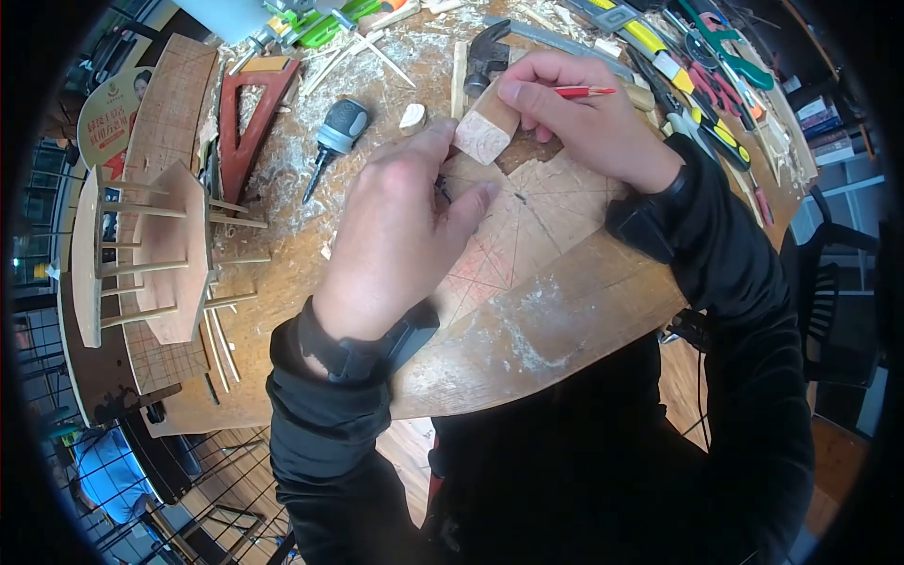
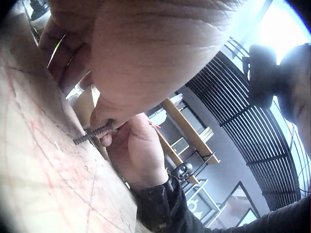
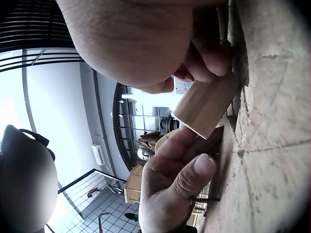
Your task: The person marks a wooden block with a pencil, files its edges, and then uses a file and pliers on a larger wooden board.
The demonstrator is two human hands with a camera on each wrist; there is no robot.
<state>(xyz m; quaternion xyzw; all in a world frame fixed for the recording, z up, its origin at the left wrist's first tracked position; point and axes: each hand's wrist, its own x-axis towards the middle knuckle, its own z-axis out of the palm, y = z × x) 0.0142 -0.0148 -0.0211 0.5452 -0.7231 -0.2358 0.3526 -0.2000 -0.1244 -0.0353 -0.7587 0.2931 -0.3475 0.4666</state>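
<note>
My right hand pinches a small wooden block above the marked board, its pale rough end facing me. A red pencil is tucked in the same hand, pointing right. My left hand lies over the board, fingers loosely extended near the block's left edge and thumb outstretched. In the right wrist view, the left fingertips are close under the block's lower end. A dark threaded screw shows beside the left thumb, at the board's surface. Crossing pencil and red lines cover the board.
A hammer lies just behind the block. To the left are a black-and-grey screwdriver, a reddish triangular frame and a wooden assembly with dowels. Shavings litter the table; pliers and cutters lie at right.
</note>
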